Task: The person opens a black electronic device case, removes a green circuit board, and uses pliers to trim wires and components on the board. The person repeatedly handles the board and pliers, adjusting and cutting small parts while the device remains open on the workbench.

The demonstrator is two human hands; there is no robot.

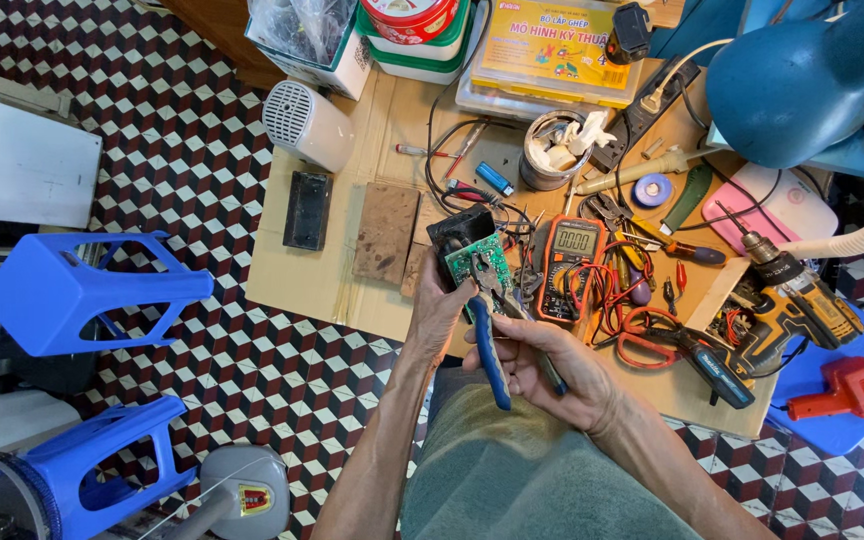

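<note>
Left hand: your left hand is wrapped shut around a small black box with a green circuit board showing out of its open side, held up just over the near edge of the work surface.
Right hand: your right hand is closed on the blue-handled pliers, fingers curled round the grips, and the nose of the pliers is right at the green board.
Surface: a sheet of cardboard laid flat just beyond your hands, pretty cluttered tbh.
Beyond the right hand: an orange multimeter sits just past your knuckles with red and black leads tangled next to it.
Off to the right: a yellow cordless drill and a red tool lying on something blue.
Beyond the left hand: a worn wooden block, a black rectangular piece and a small white fan-like thing further out.
Room: the floor is red, black and white cube-pattern tile, and two blue plastic stools lie tipped over well off to your left.
</note>
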